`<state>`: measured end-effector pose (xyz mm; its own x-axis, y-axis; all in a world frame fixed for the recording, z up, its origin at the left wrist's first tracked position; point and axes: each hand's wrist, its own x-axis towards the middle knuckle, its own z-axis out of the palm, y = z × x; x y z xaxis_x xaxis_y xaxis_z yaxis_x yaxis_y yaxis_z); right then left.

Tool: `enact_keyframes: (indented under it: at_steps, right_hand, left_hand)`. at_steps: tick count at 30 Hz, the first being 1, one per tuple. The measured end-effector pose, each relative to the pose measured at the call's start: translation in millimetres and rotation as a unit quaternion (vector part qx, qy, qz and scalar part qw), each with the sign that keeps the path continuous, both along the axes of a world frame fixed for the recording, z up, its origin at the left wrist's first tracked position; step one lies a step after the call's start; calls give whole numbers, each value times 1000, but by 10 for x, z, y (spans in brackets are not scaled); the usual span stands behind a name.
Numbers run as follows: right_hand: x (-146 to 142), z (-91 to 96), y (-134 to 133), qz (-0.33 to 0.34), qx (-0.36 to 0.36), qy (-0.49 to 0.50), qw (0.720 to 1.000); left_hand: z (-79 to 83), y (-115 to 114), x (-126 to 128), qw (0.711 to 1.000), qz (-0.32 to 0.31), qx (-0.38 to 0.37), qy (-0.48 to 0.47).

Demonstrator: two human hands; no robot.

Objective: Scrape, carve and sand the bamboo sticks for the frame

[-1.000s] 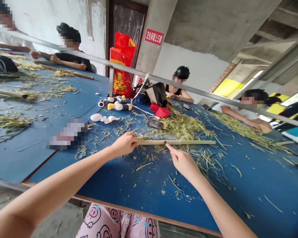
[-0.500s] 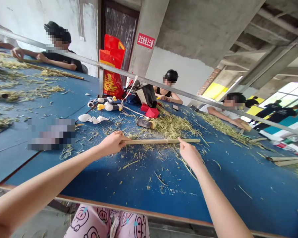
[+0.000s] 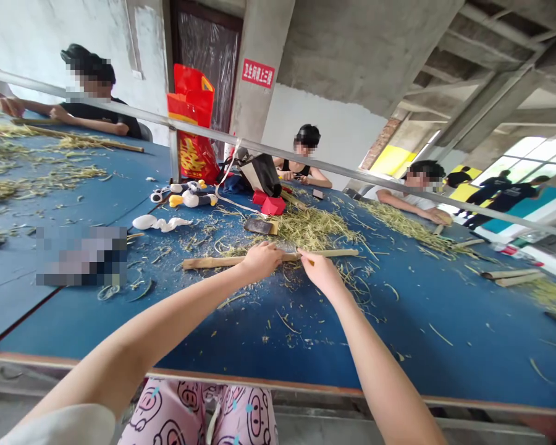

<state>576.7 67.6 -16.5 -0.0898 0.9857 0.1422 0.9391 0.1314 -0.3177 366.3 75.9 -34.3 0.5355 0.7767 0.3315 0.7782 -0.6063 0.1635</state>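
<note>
A long pale bamboo strip lies crosswise before me, low over the blue table. My left hand is closed around it near its middle, its fingers partly turned away from view. Just to the right, my right hand is closed at the same strip, thumb and finger meeting at its edge. A small brownish bit shows by the right fingers, too small to name. Behind the strip is a heap of thin green-yellow bamboo shavings, with a dark block at its left.
A blurred-out flat object and a white twisted item lie to the left. Duck-like plush toys, a red bag and a dark bag stand behind. A metal rail crosses the table. Several people sit beyond.
My left hand has shifted right along the strip, from its left end to near the middle. My right hand has come left, so both are close together. The view has turned slightly.
</note>
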Motion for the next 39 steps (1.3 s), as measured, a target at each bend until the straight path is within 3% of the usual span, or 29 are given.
enact_keyframes:
  at_steps: [4,8,13,18,22,27,31,32,36,39]
  right_hand:
    - [108,-4,-68,-4,-32,-21,999]
    - [187,62,-106,-82,-29,-62,994]
    - [139,45,-130,-1,-30,-45,999]
    - [186,39,-103,-101,-28,-70,992]
    - [211,39,-98,-30,-40,-51,997]
    - [292,51,-90,-133,-25,-72,988]
    - [284,38,-99,-43,-26,-61,997]
    - [290,42,-99,-46,-29,-64,996]
    - [342,75,-89,-161,-21,-81,983]
    - [300,37,-73,-86,-9,-66,994]
  left_hand:
    - [-99,177,84,999,-8,-22,-47]
    - [-153,233,59,997,-12,-35,-75]
    - [-157,221,61,997,-21,-32,-72]
    - [-148,204,73,998,-3,-37,-55]
    - [-140,197,72,998,-21,-32,-53]
    - [-134,189,68,997,-10,-41,-63]
    - [-160,204,69,997,-17,-31,-63]
    - [-165,205,71,998,-16,-29,-61]
    - [-167,198,80,998,-16,-20,-63]
    - [-174,203,81,997,-27,-20,-72]
